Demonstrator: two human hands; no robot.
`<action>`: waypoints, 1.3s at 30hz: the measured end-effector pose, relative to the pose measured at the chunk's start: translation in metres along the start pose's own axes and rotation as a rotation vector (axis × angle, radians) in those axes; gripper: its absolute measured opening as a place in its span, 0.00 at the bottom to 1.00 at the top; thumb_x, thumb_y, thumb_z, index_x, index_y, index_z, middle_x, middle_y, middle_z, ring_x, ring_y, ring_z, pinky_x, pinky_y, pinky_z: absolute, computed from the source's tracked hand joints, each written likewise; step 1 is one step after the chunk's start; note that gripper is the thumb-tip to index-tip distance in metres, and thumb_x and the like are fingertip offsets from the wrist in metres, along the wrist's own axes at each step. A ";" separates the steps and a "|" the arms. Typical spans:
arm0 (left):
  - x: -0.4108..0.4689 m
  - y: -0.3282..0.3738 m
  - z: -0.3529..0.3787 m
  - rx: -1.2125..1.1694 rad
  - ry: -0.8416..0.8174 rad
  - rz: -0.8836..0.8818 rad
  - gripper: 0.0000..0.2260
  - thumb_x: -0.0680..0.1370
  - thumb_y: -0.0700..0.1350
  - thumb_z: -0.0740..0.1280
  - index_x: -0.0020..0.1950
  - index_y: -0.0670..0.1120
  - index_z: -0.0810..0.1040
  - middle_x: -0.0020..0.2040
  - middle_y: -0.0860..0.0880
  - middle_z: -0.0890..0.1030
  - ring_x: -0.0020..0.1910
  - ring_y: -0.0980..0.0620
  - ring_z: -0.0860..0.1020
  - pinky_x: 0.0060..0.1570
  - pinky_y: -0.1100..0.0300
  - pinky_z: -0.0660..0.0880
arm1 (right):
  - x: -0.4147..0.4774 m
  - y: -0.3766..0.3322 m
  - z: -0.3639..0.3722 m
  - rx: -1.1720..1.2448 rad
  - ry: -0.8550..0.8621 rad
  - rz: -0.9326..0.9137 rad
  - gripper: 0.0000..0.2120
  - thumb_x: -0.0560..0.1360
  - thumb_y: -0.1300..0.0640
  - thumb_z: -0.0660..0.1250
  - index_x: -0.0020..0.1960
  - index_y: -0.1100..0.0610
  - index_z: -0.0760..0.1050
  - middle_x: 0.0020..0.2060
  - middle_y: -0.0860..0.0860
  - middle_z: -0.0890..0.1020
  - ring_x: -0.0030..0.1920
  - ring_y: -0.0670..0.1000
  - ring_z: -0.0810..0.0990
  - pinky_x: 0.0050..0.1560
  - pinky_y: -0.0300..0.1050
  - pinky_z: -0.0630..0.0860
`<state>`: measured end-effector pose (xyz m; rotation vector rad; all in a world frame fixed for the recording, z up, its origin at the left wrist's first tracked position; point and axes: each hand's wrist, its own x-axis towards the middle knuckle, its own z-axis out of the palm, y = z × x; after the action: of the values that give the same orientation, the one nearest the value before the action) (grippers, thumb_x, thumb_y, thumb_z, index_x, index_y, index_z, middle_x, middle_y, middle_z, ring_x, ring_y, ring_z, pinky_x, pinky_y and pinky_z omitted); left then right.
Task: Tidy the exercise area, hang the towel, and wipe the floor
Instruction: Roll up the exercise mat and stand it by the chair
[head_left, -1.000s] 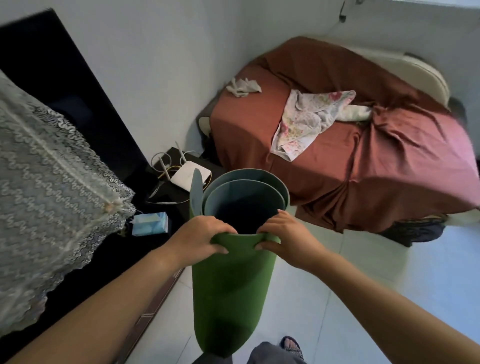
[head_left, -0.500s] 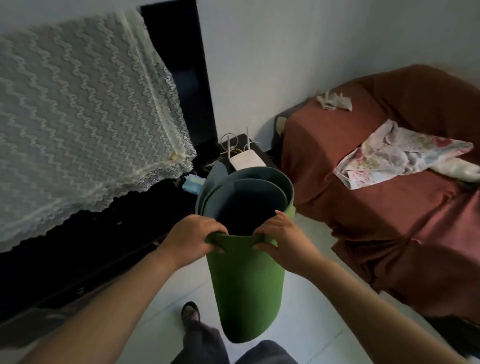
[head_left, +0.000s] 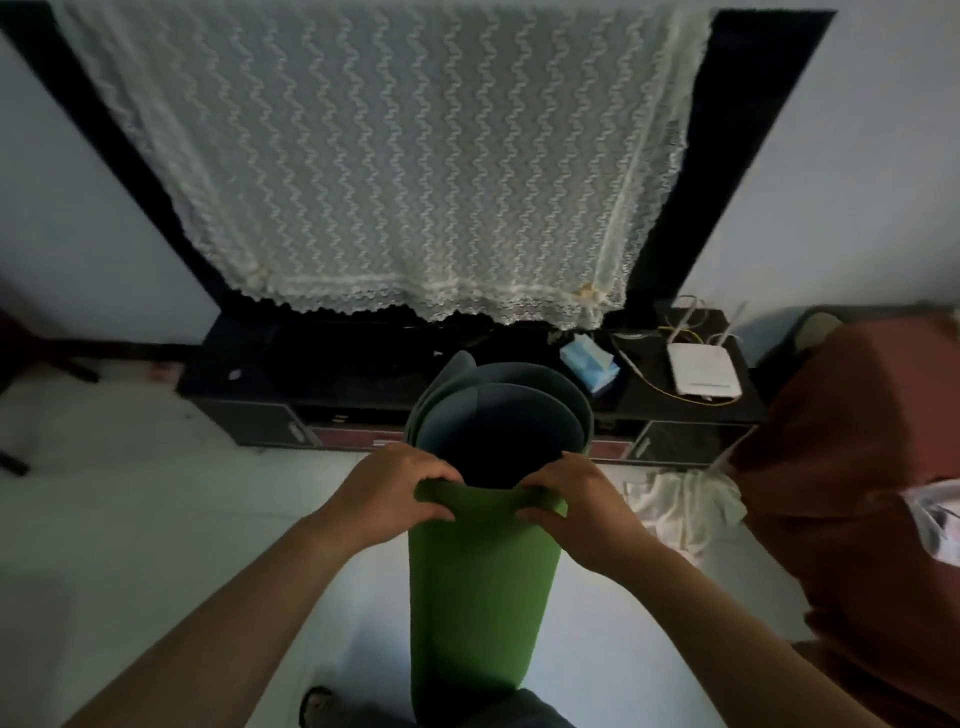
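Observation:
A green exercise mat (head_left: 480, 592), loosely rolled with a grey inner face, stands upright in front of me. My left hand (head_left: 387, 496) grips the near left part of its top rim, and my right hand (head_left: 582, 506) grips the near right part. A crumpled pale cloth (head_left: 685, 496) lies on the floor to the right, by the sofa. The lower end of the mat is hidden behind my legs.
A low black TV cabinet (head_left: 260, 410) runs along the wall, holding a TV under a white lace cover (head_left: 395, 171), a blue tissue pack (head_left: 589, 364) and a white router (head_left: 701, 370). A sofa in brown cloth (head_left: 862, 467) fills the right. Pale floor tiles (head_left: 130, 545) spread left.
My view has swung left from the sofa to face the TV cabinet squarely. Both hands keep their grip on the mat's top rim, and the roll stays upright.

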<state>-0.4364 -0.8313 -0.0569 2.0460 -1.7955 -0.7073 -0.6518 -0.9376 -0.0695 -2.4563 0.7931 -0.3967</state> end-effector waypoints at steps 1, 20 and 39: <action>-0.015 -0.016 -0.008 -0.010 0.016 -0.033 0.16 0.70 0.49 0.74 0.56 0.54 0.81 0.53 0.58 0.81 0.49 0.64 0.70 0.48 0.76 0.60 | 0.012 -0.014 0.012 0.003 -0.029 -0.036 0.11 0.70 0.53 0.72 0.52 0.52 0.80 0.46 0.47 0.81 0.47 0.44 0.69 0.51 0.39 0.65; -0.332 -0.309 -0.154 0.024 0.400 -0.588 0.14 0.70 0.51 0.74 0.55 0.53 0.81 0.50 0.56 0.83 0.51 0.57 0.78 0.56 0.61 0.72 | 0.208 -0.381 0.276 0.021 -0.489 -0.654 0.08 0.73 0.52 0.69 0.51 0.52 0.79 0.48 0.45 0.80 0.52 0.47 0.72 0.59 0.37 0.60; -0.344 -0.588 -0.311 -0.015 0.375 -0.855 0.18 0.71 0.50 0.73 0.60 0.53 0.78 0.58 0.54 0.80 0.58 0.55 0.75 0.59 0.65 0.66 | 0.470 -0.541 0.482 0.151 -0.694 -0.752 0.09 0.74 0.52 0.68 0.52 0.54 0.78 0.46 0.44 0.77 0.48 0.44 0.69 0.57 0.31 0.59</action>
<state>0.1934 -0.4268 -0.0717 2.6926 -0.6706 -0.4680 0.1658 -0.6623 -0.1082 -2.4076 -0.4406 0.1523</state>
